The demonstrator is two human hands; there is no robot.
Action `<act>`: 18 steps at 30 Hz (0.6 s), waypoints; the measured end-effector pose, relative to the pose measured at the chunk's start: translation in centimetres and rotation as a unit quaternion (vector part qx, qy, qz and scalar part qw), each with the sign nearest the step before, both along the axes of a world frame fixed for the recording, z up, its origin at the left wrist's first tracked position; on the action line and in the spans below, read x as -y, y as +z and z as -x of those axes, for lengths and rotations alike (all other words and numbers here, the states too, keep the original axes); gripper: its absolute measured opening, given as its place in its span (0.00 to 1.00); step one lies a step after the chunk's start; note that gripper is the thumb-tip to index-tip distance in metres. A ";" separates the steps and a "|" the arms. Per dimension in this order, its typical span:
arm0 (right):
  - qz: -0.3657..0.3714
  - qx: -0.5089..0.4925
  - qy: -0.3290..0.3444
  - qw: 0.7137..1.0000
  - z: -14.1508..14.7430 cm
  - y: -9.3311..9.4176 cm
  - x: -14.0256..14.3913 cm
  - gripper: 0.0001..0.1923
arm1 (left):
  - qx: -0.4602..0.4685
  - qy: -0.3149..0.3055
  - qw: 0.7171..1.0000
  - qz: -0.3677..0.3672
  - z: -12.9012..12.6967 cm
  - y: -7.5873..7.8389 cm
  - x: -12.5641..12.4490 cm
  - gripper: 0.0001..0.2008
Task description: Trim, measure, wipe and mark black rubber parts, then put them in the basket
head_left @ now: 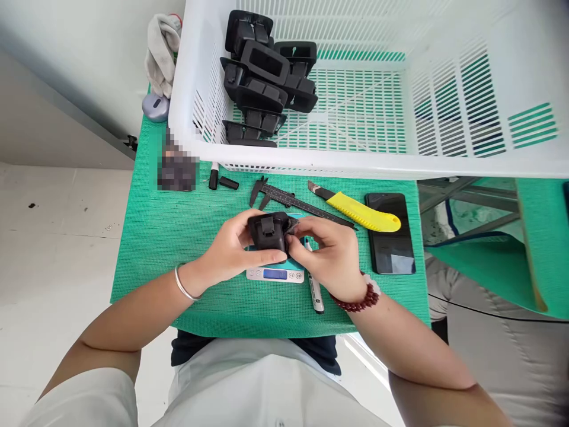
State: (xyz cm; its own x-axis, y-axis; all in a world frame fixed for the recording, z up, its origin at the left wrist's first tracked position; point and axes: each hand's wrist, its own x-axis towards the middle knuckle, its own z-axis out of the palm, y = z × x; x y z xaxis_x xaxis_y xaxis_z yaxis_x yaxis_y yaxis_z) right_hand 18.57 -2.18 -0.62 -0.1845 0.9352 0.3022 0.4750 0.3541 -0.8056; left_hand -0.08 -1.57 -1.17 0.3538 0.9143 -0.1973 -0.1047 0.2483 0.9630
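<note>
Hands meet over a green mat [146, 237]: the left hand [229, 249] is clenched around a black plastic part [268, 232], thumb under its lower edge and fingers behind it, while the right hand [326, 252] pinches the part's right side between thumb and fingertips. The part is held just above a small digital scale [274, 274], whose blue display shows directly below the grip. A white marker pen [315, 290] lies under the right palm, running toward the person. Just beyond the grip lies a black caliper [284, 198], slanting away to the right, and past it a yellow utility knife [360, 212]; a dark phone [391, 232] rests right of the right hand, close to the mat's right edge. Left and beyond the grip sit two small black pieces [221, 179]. Farther off, a white slotted crate [400, 160] walls off the far side of the mat, holding a pile of similar black parts [267, 77] in its left corner. The held part stands roughly upright, its clip-like face turned toward the camera, its long axis running from the person toward the crate as far as can be told. Bare mat opens left of the left hand to the table's edge; on the right, the phone and knife crowd the space. A silver bangle [183, 284] circles the left wrist, a red bead bracelet [358, 299] the right.
</note>
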 end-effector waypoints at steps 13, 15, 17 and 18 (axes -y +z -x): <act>0.075 -0.118 -0.076 0.987 -1.4 -0.8 -1.1 0.04 | 0.128 0.047 0.989 0.053 0.4 -0.2 -0.1 0.21; 0.108 -0.145 -0.044 0.982 -1.2 -0.5 -1.0 0.05 | 0.160 0.039 0.983 0.081 0.4 -0.1 -0.2 0.21; 0.135 -0.165 -0.014 0.977 -0.8 -0.1 -0.9 0.06 | 0.176 0.027 0.979 0.100 0.3 0.1 -0.1 0.21; 0.147 -0.175 -0.004 0.974 -0.6 0.0 -0.8 0.06 | 0.181 0.021 0.978 0.104 0.3 0.2 -0.1 0.20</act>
